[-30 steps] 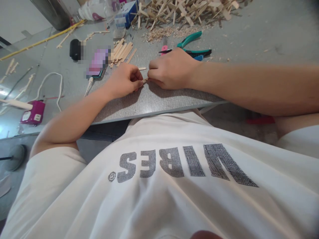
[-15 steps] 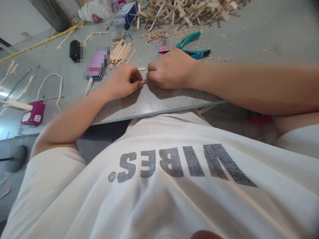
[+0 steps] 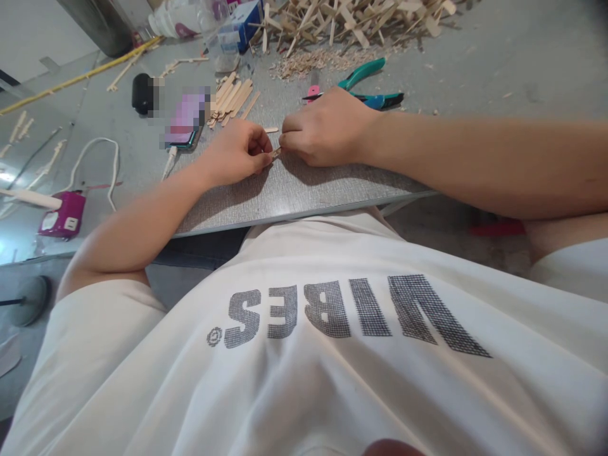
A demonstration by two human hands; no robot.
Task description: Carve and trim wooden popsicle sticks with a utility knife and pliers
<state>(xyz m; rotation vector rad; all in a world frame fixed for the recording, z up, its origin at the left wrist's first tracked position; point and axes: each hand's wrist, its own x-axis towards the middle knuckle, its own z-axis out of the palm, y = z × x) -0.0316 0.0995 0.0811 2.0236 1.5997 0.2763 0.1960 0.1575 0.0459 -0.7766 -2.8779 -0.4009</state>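
Between my hands is a small wooden stick piece [image 3: 276, 152], mostly hidden by fingers. My left hand [image 3: 237, 151] pinches its left end between thumb and fingertips. On the other end the fingers of my right hand [image 3: 327, 130] are closed. Just beyond the fingertips a short stick piece [image 3: 271, 130] lies on the table. A fanned pile of wooden craft sticks [image 3: 232, 100] rests past my left hand. Behind my right hand lie pliers [image 3: 361, 75] with green handles, a blue-and-black tool [image 3: 386, 101] and a pink-handled tool [image 3: 313, 94], each partly covered.
A large heap of wooden sticks [image 3: 351, 22] with shavings [image 3: 308, 65] fills the table's back. To the left are a phone [image 3: 187, 120] on a white cable [image 3: 114, 161], a black case [image 3: 141, 94] and a purple adapter [image 3: 66, 214]. The table edge [image 3: 285, 217] runs before me.
Both hands keep their hold on the small stick piece and have hardly moved. The view has shifted very slightly.
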